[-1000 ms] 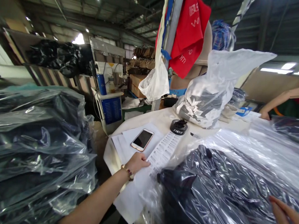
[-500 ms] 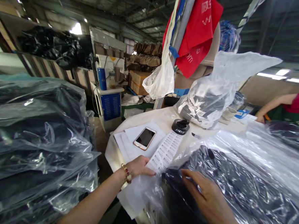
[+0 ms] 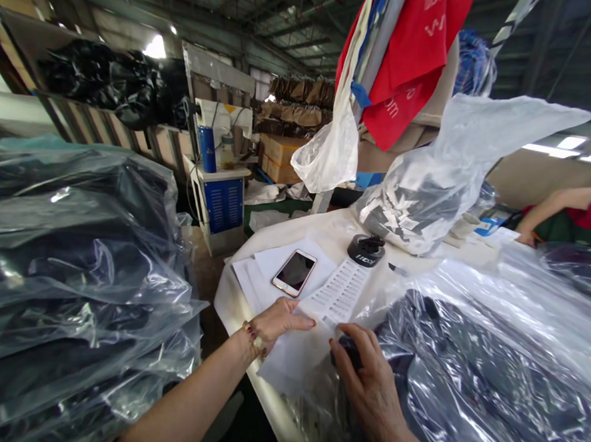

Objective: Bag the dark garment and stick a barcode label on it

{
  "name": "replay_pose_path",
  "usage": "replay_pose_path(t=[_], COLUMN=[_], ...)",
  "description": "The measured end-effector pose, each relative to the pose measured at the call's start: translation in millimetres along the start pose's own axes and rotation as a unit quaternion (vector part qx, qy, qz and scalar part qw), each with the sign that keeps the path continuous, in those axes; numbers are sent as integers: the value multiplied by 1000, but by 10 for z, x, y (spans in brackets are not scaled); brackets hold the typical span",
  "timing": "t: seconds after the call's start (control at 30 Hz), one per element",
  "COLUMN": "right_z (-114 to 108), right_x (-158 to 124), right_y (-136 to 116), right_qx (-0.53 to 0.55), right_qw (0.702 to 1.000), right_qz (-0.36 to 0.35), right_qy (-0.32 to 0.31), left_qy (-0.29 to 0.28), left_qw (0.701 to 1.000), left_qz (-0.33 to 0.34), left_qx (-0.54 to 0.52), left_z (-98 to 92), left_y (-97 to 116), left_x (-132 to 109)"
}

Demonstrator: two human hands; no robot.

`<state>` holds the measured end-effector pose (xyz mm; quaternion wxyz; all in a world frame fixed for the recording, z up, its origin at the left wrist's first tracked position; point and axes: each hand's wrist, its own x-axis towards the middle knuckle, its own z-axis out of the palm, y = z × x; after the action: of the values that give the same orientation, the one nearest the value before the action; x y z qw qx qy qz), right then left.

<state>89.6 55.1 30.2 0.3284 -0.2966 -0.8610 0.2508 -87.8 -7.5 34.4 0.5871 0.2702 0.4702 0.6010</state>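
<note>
My left hand [image 3: 276,321] lies flat on a sheet of printed labels [image 3: 337,292] and white papers at the table's near left edge, fingers stretched out. My right hand [image 3: 368,383] rests on the near end of a dark garment in a clear plastic bag [image 3: 464,364], fingers curved over its corner next to the label sheet. A phone [image 3: 294,272] lies face up on white papers just beyond my left hand.
A tall stack of bagged dark garments [image 3: 73,281] fills the left. A black round tape holder [image 3: 366,250], a plastic bag of tags [image 3: 424,200] and hanging red cloth [image 3: 405,47] stand behind. Another person's arm [image 3: 555,208] reaches in at the right. A blue machine [image 3: 223,199] stands behind the table.
My right hand has come in from the lower right across the bagged garment to its near left corner. My left hand stayed on the label sheet, shifting slightly right.
</note>
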Motion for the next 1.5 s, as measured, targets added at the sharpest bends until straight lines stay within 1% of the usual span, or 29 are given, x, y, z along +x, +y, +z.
replay_pose_path(t=[0.1, 0.2, 0.3, 0.43, 0.57, 0.7, 0.77, 0.87, 0.93, 1.0, 1.03, 1.1, 1.13, 1.17, 1.2, 1.23, 1.27, 1.3, 1.37, 1.4, 1.43, 1.5], right_z=[17, 42, 63, 78, 56, 7, -8, -16, -31, -78, -118, -231, -299, -369, -437, -499, -551, -592, -642, -654, -662, -678], right_x=[12, 21, 21, 19, 39, 78, 90, 85, 67, 42, 28, 1, -13, -26, -39, -51, -65, -79, -111, -129, -149, -189], right_y=[27, 65, 69, 55, 65, 51, 37, 26, 27, 32, 34, 29, 22, 10, -7, -26, -47, -70, -111, -127, -139, -148], right_qx=[-17, -27, 5, 59, 121, 170, 183, 200, 213, 190, 154, 37, -27, -85, -132, -167, -193, -210, -230, -233, -235, -240], right_qw=[999, 998, 998, 995, 988, 975, 970, 963, 957, 964, 974, 987, 981, 966, 945, 923, 905, 890, 873, 869, 865, 863], right_qz=[1, 3, 13, 41, 87, 139, 155, 175, 181, 149, 110, -10, -83, -154, -218, -270, -307, -329, -339, -335, -330, -321], right_qy=[41, 62, 64, 67, 48, 22, 21, 43, 74, 107, 125, 158, 172, 188, 205, 216, 225, 237, 265, 279, 295, 308], left_qy=[-4, -25, -38, -32, -38, -37, -40, -29, -9, 7, 18, 67, 104, 144, 175, 185, 172, 143, 68, 35, 11, -19], left_qw=[1000, 999, 998, 998, 997, 997, 998, 998, 993, 980, 969, 938, 915, 886, 859, 849, 861, 888, 949, 968, 980, 989], left_qz=[22, 33, 45, 52, 56, 45, 34, 10, -7, -19, -21, 3, 32, 67, 100, 126, 137, 135, 99, 74, 50, 10], left_qx=[1, 5, 9, 21, 40, 47, 46, 56, 115, 199, 244, 340, 388, 436, 470, 479, 458, 415, 293, 236, 192, 145], left_z=[71, 114, 146, 177, 190, 199, 195, 153, 99, 40, 16, 1, 15, 46, 95, 160, 239, 330, 531, 632, 727, 888], left_y=[5, -18, -36, -46, -70, -89, -85, -67, -53, -35, -22, 23, 57, 100, 150, 204, 259, 308, 374, 386, 384, 346], left_x=[6, 22, 49, 90, 123, 115, 96, 62, 42, 18, 1, -51, -86, -127, -173, -220, -268, -314, -394, -426, -451, -481])
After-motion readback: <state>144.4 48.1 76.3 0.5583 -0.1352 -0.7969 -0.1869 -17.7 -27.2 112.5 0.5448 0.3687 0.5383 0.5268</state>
